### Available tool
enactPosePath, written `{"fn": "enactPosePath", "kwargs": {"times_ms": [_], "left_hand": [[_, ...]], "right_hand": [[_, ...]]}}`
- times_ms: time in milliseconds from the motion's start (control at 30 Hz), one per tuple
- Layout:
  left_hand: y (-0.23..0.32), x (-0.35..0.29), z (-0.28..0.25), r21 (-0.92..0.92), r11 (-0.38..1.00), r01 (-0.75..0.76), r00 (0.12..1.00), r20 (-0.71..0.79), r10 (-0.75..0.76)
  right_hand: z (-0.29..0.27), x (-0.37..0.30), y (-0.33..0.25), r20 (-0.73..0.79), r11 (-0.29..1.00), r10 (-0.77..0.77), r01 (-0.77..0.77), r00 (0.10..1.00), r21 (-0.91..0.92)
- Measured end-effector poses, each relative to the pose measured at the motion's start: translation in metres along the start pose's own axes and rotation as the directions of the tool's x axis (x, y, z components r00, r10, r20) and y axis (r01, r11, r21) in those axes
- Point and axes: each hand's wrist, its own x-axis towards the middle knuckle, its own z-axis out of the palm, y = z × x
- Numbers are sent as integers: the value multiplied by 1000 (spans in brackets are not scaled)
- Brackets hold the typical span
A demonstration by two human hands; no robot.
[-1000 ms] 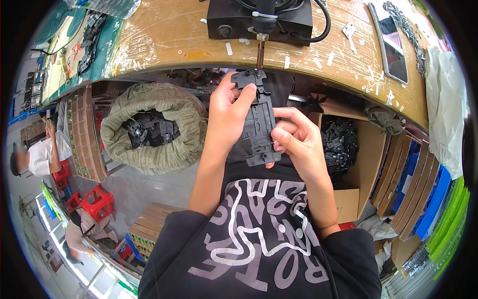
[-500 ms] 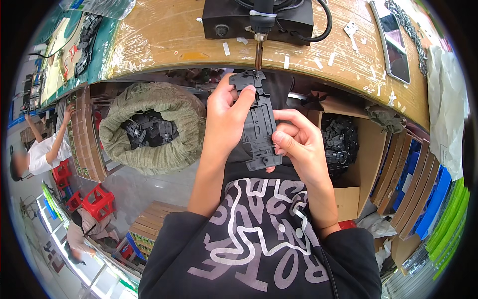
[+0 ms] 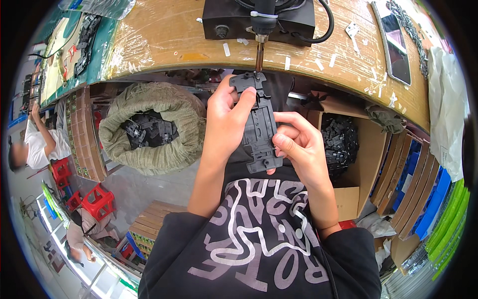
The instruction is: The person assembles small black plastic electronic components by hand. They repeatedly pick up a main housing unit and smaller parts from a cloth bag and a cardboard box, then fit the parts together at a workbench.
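A long black moulded plastic part [image 3: 263,124] is held between my two hands in front of the bench edge. My left hand [image 3: 226,117] grips its upper left side, thumb laid across the face. Lower down, my right hand [image 3: 301,142] pinches the right edge between thumb and fingers. The slim metal tip of a soldering-iron-like tool [image 3: 259,55] points down at the part's top end, and seems to touch it or nearly so. Behind the tool sits a black box with cables [image 3: 294,27].
An olive sack [image 3: 149,97] of black parts stands to the left. A cardboard box [image 3: 368,164] of small black pieces stands to the right. On the bench [image 3: 159,45] lie a phone [image 3: 397,52] and white scraps. Two other people are at far left, near red stools [image 3: 98,203].
The black plastic part has dropped very slightly towards me, its top end lower against the tool tip. Both hands keep their hold. At far left, a person in white has shifted their arms.
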Motion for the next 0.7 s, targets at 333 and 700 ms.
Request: {"fn": "enactPosePath", "kwargs": {"times_ms": [333,700], "left_hand": [[2,0,0,-9,1000,20,1000,-11,-20],[-1,4,-2,-27,1000,8,1000,5,-8]], "right_hand": [[0,0,-1,-12,999,18,-18,1000,-48],[0,3,-1,-18,1000,-3,3,1000,2]]}}
